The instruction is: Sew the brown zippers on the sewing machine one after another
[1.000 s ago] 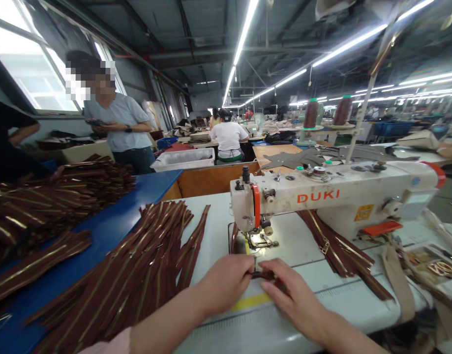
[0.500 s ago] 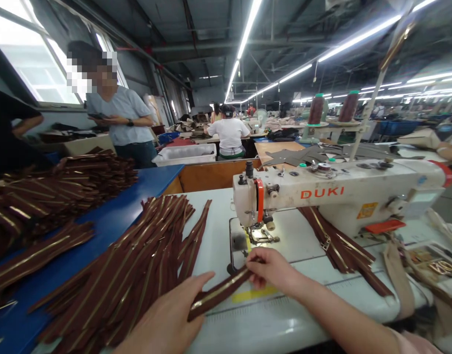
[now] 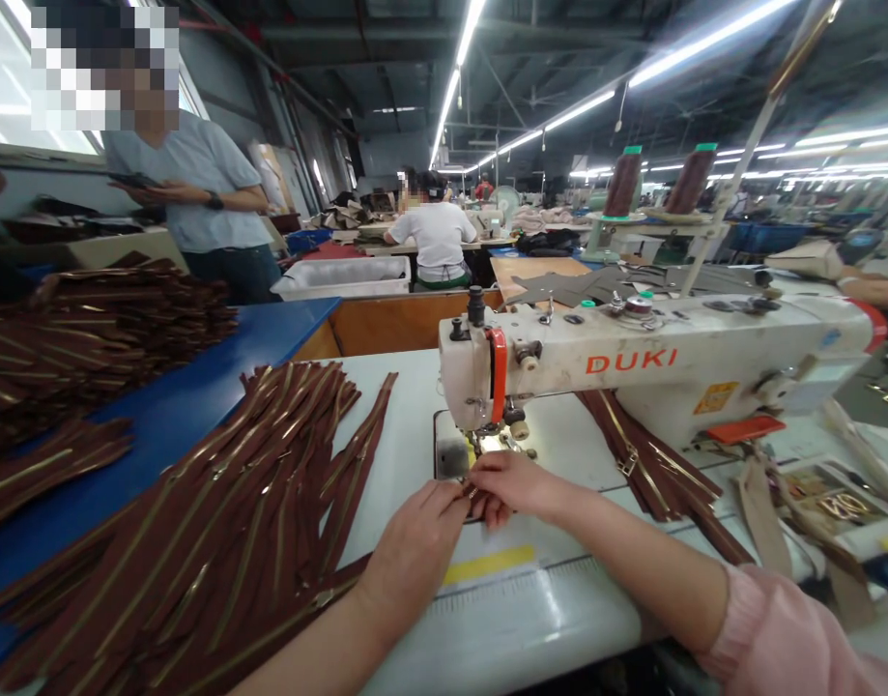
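Two bare hands meet in front of me: the left hand (image 3: 415, 541) and, beside it, the right hand (image 3: 512, 485) pinch a brown zipper (image 3: 473, 491) close to the needle area, mostly hidden by their fingers. From the left, a heap of brown zippers (image 3: 102, 333) covers part of a blue table (image 3: 270, 324); a person in a light blue shirt (image 3: 197, 184) stands behind. Next, loose zippers (image 3: 247, 493) fan over the pale worktop (image 3: 559, 609). Rightward stands a white sewing machine (image 3: 552, 358), more zippers (image 3: 643, 464) beneath its arm.
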The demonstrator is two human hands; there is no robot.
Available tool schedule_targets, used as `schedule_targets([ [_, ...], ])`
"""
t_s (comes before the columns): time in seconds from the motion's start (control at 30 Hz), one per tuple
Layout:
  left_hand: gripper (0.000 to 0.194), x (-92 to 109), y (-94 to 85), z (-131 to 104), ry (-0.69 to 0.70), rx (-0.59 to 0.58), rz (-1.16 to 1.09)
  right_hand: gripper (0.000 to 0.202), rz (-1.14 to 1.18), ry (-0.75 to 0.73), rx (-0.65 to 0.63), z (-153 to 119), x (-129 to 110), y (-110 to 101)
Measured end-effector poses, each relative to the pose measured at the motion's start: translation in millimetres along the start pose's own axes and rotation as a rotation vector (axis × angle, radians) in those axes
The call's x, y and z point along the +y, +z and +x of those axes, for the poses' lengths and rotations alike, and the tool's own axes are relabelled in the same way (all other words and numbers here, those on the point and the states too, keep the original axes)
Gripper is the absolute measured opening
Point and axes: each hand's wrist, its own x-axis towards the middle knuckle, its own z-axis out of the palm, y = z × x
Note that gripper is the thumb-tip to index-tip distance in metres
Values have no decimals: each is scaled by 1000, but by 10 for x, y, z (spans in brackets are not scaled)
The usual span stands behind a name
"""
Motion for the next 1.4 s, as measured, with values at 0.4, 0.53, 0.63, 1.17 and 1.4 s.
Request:
schedule_targets([
  [0.4,22,-49,87,-24,-68,167,-159,14,-620,-721,203,-114,261,-224],
  [0.53,23,-46,67,-28,-68,167,-205,14,-657,-756,209,-55,303,-223],
  [0.63,23,-48,53,-30,-66,158,-242,13,-675,-780,190,-66,302,-240],
  [1.17,22,-77,66,-40,-160,161,-366,15,-737,-549,373,-125,199,-60],
  [1.4,30,-30,28,-49,-61,-36,-71,12,-838,-477,407,-128,159,-19],
])
